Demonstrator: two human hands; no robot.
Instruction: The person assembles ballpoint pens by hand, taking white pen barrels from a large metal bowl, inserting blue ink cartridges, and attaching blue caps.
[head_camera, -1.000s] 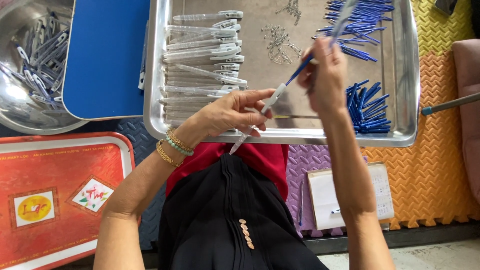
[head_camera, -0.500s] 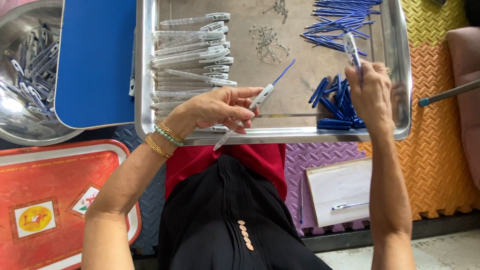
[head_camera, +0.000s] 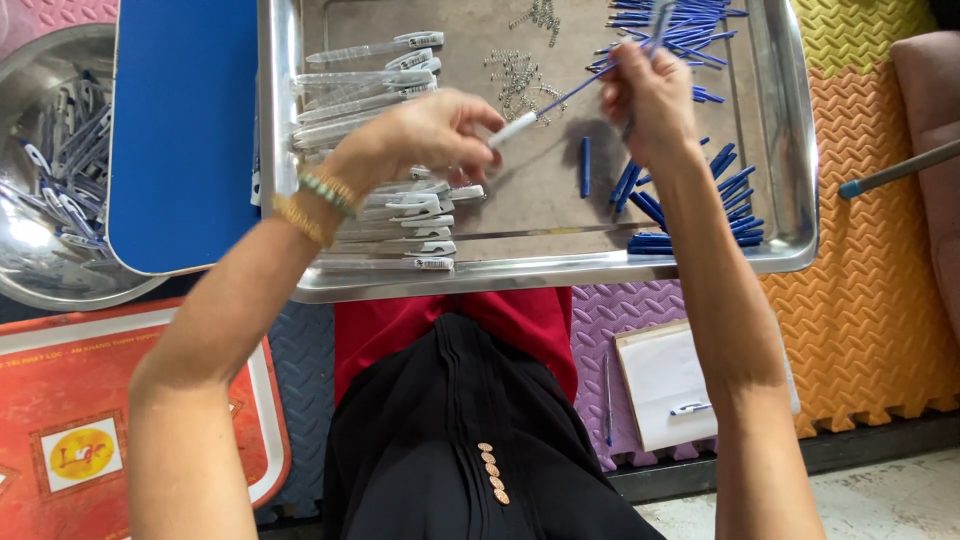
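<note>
Over a steel tray, my left hand grips a white pen barrel with a thin blue refill sticking out of its end. My right hand pinches the far end of that refill and also holds a clear pen part upright. White pen barrels lie in rows on the tray's left side. Loose blue pieces sit at the tray's right, more blue refills at the top. Small metal springs are scattered in the middle.
A blue board lies left of the tray, partly over a steel bowl of pen parts. A red tray sits at lower left. A notepad with a pen rests on coloured foam floor mats.
Both hands have moved up over the tray's middle. My right hand, which was apart at the right half a second ago, has come back onto the refill's end.
</note>
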